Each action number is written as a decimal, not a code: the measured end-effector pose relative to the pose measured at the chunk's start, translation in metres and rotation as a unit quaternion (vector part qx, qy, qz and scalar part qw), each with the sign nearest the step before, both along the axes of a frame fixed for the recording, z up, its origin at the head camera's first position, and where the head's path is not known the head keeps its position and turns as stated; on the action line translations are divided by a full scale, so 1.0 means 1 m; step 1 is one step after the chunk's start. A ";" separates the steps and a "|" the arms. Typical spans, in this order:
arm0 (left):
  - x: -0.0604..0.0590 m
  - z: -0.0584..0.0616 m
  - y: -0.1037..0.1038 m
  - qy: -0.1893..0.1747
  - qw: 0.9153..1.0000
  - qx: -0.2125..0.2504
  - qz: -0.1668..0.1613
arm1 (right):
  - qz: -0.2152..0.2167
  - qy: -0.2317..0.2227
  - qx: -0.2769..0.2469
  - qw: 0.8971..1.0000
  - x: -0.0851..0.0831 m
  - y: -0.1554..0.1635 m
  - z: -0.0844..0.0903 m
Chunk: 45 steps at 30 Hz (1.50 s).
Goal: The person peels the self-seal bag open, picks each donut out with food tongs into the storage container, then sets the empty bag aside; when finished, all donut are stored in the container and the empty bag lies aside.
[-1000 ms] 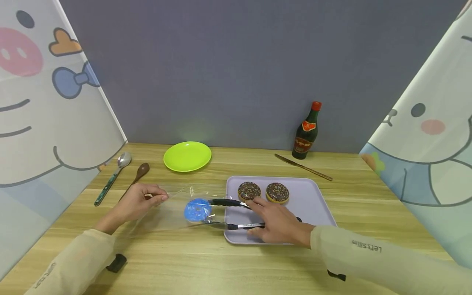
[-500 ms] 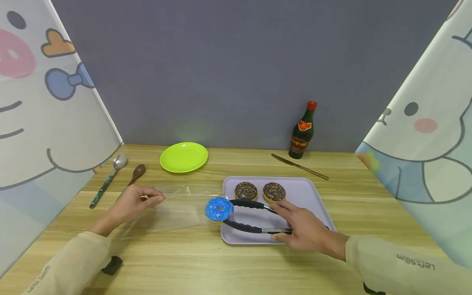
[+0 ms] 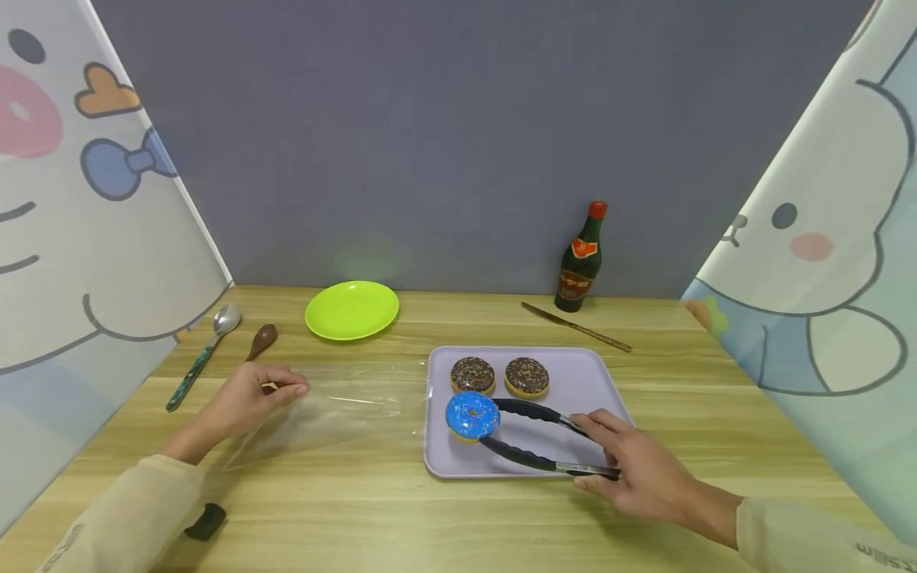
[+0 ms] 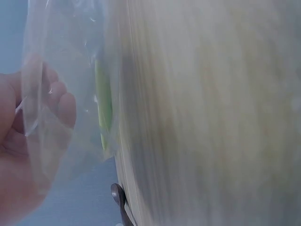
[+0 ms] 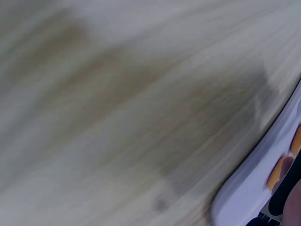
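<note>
My left hand (image 3: 247, 402) pinches the edge of a clear plastic bag (image 3: 358, 418), which stretches rightward over the table. In the left wrist view the see-through bag (image 4: 80, 132) hangs in front of the fingers. My right hand (image 3: 641, 473) grips black-handled tongs (image 3: 517, 455) around their metal part. Between the tongs' black ends sits a blue sprinkled donut (image 3: 459, 407), over the left part of a pale purple tray (image 3: 602, 390). Two chocolate donuts (image 3: 462, 373) lie on the tray just behind it. The right wrist view catches only part of the tongs (image 5: 288, 181) and tray.
A lime-green plate (image 3: 351, 310) stands at the back left. Left of it lie a metal spoon (image 3: 227, 319) with a patterned handle and a brown spoon (image 3: 263, 340). A dark bottle (image 3: 579, 267) stands by the back wall, with a knife (image 3: 573, 325) in front.
The blue donut, inside the bag at first, has moved right with the tongs and is now out of it over the tray. My left hand keeps holding the bag's edge.
</note>
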State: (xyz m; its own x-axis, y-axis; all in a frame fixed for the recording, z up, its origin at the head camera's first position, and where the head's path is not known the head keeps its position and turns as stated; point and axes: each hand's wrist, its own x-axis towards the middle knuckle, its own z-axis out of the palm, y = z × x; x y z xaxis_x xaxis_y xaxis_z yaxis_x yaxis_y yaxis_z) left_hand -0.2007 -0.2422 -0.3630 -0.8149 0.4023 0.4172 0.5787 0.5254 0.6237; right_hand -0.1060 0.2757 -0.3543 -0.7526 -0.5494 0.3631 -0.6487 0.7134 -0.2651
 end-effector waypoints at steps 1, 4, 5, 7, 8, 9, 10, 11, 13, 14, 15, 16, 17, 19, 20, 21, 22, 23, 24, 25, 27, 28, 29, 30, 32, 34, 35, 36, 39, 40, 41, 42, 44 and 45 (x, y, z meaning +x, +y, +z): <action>0.000 0.000 0.000 0.002 1.000 -0.002 -0.001 | -0.005 -0.001 0.002 1.000 0.002 0.004 0.000; 0.000 -0.001 0.000 0.008 1.000 -0.012 -0.001 | -0.020 -0.008 0.004 1.000 0.009 0.016 0.000; -0.001 -0.001 -0.001 0.009 1.000 -0.016 0.000 | -0.024 -0.008 0.004 1.000 0.011 0.020 0.000; -0.001 -0.001 -0.001 0.013 1.000 -0.022 -0.002 | -0.032 -0.009 0.004 0.999 0.015 0.027 0.001; -0.001 -0.001 -0.002 0.014 1.000 -0.024 -0.003 | -0.035 -0.007 0.003 0.999 0.016 0.030 0.001; -0.001 -0.001 -0.002 0.015 1.000 -0.025 -0.004 | -0.037 -0.005 0.003 0.999 0.018 0.034 0.002; -0.002 -0.001 -0.002 0.014 1.000 -0.024 -0.004 | -0.041 -0.001 0.004 0.999 0.019 0.037 0.003; -0.002 0.000 -0.002 0.015 1.000 -0.024 -0.005 | -0.044 0.001 0.004 0.999 0.020 0.041 0.003; -0.003 0.000 -0.002 0.015 1.000 -0.024 -0.006 | -0.054 0.007 0.006 0.999 0.023 0.048 0.005; -0.003 0.000 -0.002 0.016 1.000 -0.024 -0.008 | -0.059 0.011 0.009 0.998 0.024 0.052 0.006; -0.003 0.000 -0.002 0.016 1.000 -0.024 -0.008 | -0.065 0.014 0.011 0.998 0.025 0.056 0.007; -0.003 0.000 -0.002 0.017 1.000 -0.024 -0.007 | -0.070 0.019 0.015 0.997 0.026 0.059 0.007; -0.003 0.000 -0.003 0.018 1.000 -0.024 -0.007 | -0.075 0.022 0.018 0.997 0.027 0.063 0.008; -0.003 0.000 -0.005 0.019 1.000 -0.024 -0.005 | -0.085 0.031 0.022 0.996 0.028 0.070 0.008; -0.003 0.000 -0.005 0.018 1.000 -0.023 -0.005 | -0.089 0.034 0.023 0.995 0.029 0.073 0.008; -0.002 0.000 -0.006 0.017 1.000 -0.022 -0.004 | -0.094 0.034 0.020 0.995 0.029 0.077 0.007; -0.002 0.000 -0.006 0.018 1.000 -0.024 -0.005 | -0.099 0.035 0.019 0.994 0.030 0.081 0.007; -0.003 0.000 -0.006 0.018 1.000 -0.024 -0.006 | -0.104 0.034 0.016 0.994 0.030 0.084 0.006; -0.003 -0.001 -0.006 0.017 1.000 -0.023 -0.006 | -0.110 0.033 0.013 0.993 0.031 0.088 0.005; -0.003 -0.001 -0.006 0.017 1.000 -0.022 -0.008 | -0.115 0.033 0.012 0.993 0.031 0.091 0.004; -0.004 -0.002 -0.006 0.017 1.000 -0.022 -0.010 | -0.125 0.036 0.012 0.991 0.030 0.098 0.002; -0.004 -0.002 -0.005 0.017 1.000 -0.022 -0.012 | -0.127 0.041 0.014 0.991 0.030 0.100 0.001; -0.005 -0.002 -0.005 0.015 1.000 -0.021 -0.013 | -0.129 0.045 0.015 0.990 0.029 0.103 0.000; -0.005 -0.002 -0.005 0.015 1.000 -0.022 -0.014 | -0.132 0.052 0.020 0.990 0.028 0.106 -0.001; -0.005 -0.003 -0.005 0.014 1.000 -0.024 -0.014 | -0.135 0.064 0.028 0.988 0.025 0.109 -0.002; -0.004 -0.003 -0.006 0.013 0.999 -0.027 -0.014 | -0.139 0.073 0.036 0.987 0.021 0.112 -0.003; -0.004 -0.003 -0.006 0.013 0.999 -0.028 -0.014 | -0.141 0.077 0.040 0.986 0.020 0.113 -0.003; -0.004 -0.003 -0.006 0.014 0.999 -0.030 -0.014 | -0.144 0.081 0.044 0.985 0.018 0.113 -0.004; -0.004 -0.002 -0.007 0.016 0.999 -0.035 -0.013 | -0.149 0.089 0.056 0.983 0.013 0.114 -0.005; -0.003 -0.002 -0.007 0.016 0.999 -0.037 -0.013 | -0.151 0.089 0.058 0.983 0.012 0.114 -0.005; -0.003 -0.001 -0.006 0.016 0.999 -0.040 -0.011 | -0.152 0.088 0.061 0.983 0.011 0.113 -0.005; -0.003 -0.001 -0.006 0.015 0.999 -0.042 -0.009 | -0.155 0.085 0.063 0.982 0.010 0.113 -0.005; -0.003 0.000 -0.006 0.010 0.999 -0.046 -0.006 | -0.162 0.080 0.068 0.981 0.008 0.112 -0.005; -0.003 0.000 -0.006 0.007 0.999 -0.048 -0.005 | -0.166 0.075 0.070 0.981 0.007 0.112 -0.005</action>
State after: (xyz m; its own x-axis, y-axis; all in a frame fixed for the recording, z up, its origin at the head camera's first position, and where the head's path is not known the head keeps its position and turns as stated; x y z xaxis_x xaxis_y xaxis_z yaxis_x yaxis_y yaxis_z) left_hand -0.2035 -0.2479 -0.3630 -0.8051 0.4488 0.3878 0.5924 0.5764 0.5628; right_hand -0.0993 0.3873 -0.3593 -0.8425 -0.3349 0.4220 -0.3981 0.9147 -0.0689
